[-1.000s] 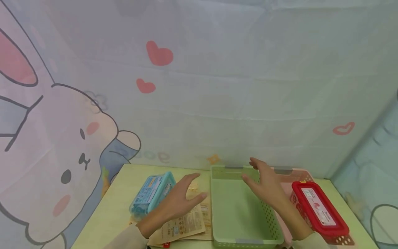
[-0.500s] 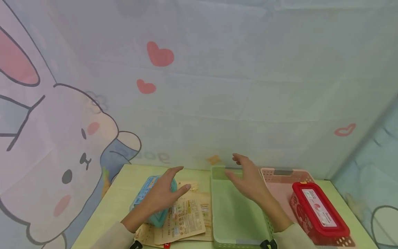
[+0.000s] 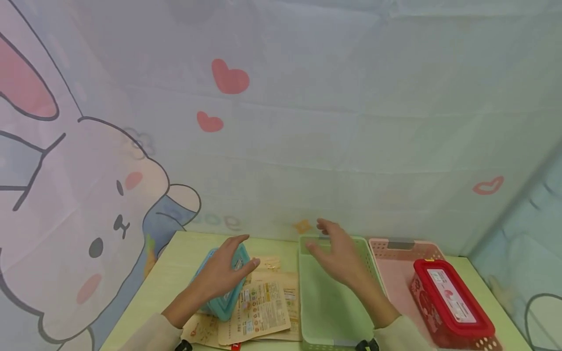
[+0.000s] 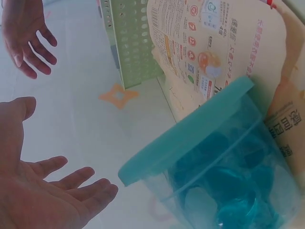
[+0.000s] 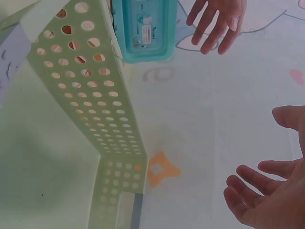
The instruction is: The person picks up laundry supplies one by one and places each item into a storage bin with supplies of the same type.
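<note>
My left hand [image 3: 223, 273] hovers over a teal-lidded plastic box [image 3: 232, 292], its fingers relaxed and apart, holding nothing. In the left wrist view that box [image 4: 228, 176] has clear walls with blue, rounded contents. Several tan printed packets [image 3: 263, 312] lie on the table, the box at their left side. My right hand [image 3: 340, 256] is above a green perforated basket [image 3: 329, 312], fingers spread loosely with nothing in them. The green basket [image 5: 57, 157] shows a bare floor in the right wrist view.
A pink perforated basket [image 3: 395, 273] stands right of the green one, with a red lidded box [image 3: 452, 297] in it, tilted over its right side. Behind the pale yellow table [image 3: 162, 273] hangs a printed cloth [image 3: 307, 122] with a rabbit and hearts.
Both hands have moved left, the left from over the packets to over the teal-lidded box, the right across the green basket. The teal-lidded box has tilted or turned slightly; the red box stays put.
</note>
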Tool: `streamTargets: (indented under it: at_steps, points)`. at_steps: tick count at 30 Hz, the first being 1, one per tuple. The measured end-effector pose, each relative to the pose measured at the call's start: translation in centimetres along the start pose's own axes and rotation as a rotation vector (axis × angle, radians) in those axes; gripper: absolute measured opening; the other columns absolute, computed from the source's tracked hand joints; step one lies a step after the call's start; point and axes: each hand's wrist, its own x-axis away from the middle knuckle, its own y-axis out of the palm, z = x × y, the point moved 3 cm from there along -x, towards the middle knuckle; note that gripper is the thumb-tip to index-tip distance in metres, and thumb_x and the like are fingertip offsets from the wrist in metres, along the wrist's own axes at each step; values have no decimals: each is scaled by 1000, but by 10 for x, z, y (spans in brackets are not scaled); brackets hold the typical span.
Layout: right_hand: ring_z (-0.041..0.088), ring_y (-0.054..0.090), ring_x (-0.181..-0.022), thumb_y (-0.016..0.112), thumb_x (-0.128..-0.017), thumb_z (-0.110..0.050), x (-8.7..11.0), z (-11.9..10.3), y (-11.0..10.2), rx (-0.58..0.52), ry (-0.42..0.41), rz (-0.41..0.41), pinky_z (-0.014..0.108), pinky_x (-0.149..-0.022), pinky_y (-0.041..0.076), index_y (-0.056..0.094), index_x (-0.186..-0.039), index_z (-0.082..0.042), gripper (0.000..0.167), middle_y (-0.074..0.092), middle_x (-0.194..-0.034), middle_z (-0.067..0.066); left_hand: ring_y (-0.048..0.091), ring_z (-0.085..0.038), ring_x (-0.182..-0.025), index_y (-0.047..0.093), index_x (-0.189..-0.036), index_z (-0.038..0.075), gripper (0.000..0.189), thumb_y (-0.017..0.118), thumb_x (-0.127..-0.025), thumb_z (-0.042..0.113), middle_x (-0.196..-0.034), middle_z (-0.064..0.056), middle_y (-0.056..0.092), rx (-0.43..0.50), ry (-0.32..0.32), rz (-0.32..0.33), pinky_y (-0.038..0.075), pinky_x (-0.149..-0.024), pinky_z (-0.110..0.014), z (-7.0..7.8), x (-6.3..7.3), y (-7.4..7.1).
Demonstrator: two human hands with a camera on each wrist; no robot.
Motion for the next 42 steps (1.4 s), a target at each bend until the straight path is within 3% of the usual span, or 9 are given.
streamTargets:
  at_steps: [17, 27, 36, 42]
  points:
    - [38, 57, -132, 71, -103, -35, 2, -1, 12, -6, -21, 7, 60, -106, 48, 50, -154, -1, 64, 60, -145, 18, 44, -45, -146, 40, -163, 12, 84, 61, -101, 65, -164, -16, 40, -2, -32, -21, 42, -111, -67, -9, 4, -3]
    - [40, 56, -133, 71, -103, -37, 4, 0, 28, -35, -22, -19, 62, -109, 46, 48, -155, 1, 68, 59, -146, 20, 47, -45, -143, 42, -161, 7, 68, 64, -107, 42, -158, -21, 46, -56, -7, -7, 43, -111, -66, -16, 5, -6]
    - [42, 57, -131, 71, -103, -34, 3, -4, 38, -102, -40, -10, 61, -105, 48, 51, -151, 1, 63, 60, -143, 19, 56, -42, -134, 52, -155, 6, 59, 67, -106, 37, -148, -20, 54, -49, -15, 15, 49, -105, -62, -12, -1, -3]
    - [39, 58, -129, 71, -103, -34, -1, -10, 45, -159, -54, -4, 58, -103, 52, 52, -151, -2, 61, 61, -142, 19, 61, -40, -125, 57, -149, 5, 53, 69, -105, 32, -141, -20, 56, -84, -37, 41, 53, -97, -59, -15, 2, -4]
